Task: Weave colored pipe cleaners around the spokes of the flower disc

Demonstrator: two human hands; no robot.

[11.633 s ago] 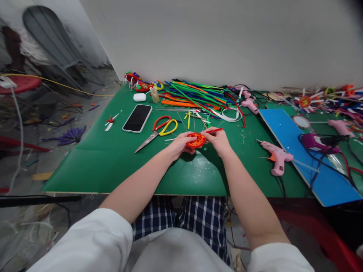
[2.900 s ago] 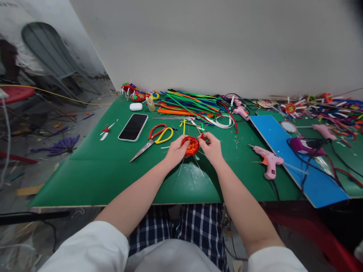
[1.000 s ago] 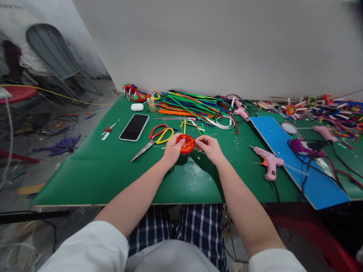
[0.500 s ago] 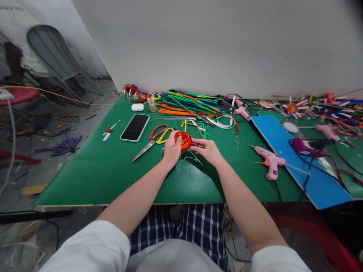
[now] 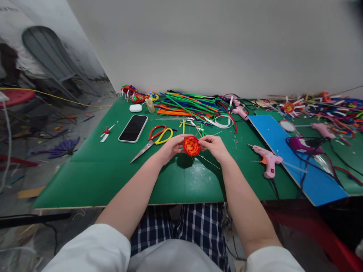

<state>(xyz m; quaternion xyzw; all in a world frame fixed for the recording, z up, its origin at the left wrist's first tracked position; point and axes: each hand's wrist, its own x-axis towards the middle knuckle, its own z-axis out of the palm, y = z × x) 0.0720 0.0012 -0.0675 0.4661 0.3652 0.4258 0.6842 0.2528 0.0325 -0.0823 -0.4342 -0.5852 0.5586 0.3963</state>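
Note:
Between my hands, just over the green table, is a round red and orange pipe-cleaner piece (image 5: 192, 146) with thin wires sticking out around it. My left hand (image 5: 172, 148) grips its left side, the fingers partly behind it. At its right edge my right hand (image 5: 214, 146) is closed in a pinch near a wire; whether the fingertips hold the wire or the rim is too small to tell. Scissors (image 5: 151, 141) with one red and one yellow handle lie to the left of my left hand. Beyond the hands are short yellow and green pipe-cleaner bits (image 5: 183, 125).
A phone (image 5: 133, 128) and a white earbud case (image 5: 135, 108) lie at left. Pipe cleaners (image 5: 190, 105) are heaped along the wall. At right, a pink glue gun (image 5: 269, 160) with a cord lies beside a blue board (image 5: 272, 132) carrying a purple device (image 5: 304, 146).
The round piece has moved to the right and turned its face more towards me. My left hand has shifted to its left side; the right hand now pinches at its right edge.

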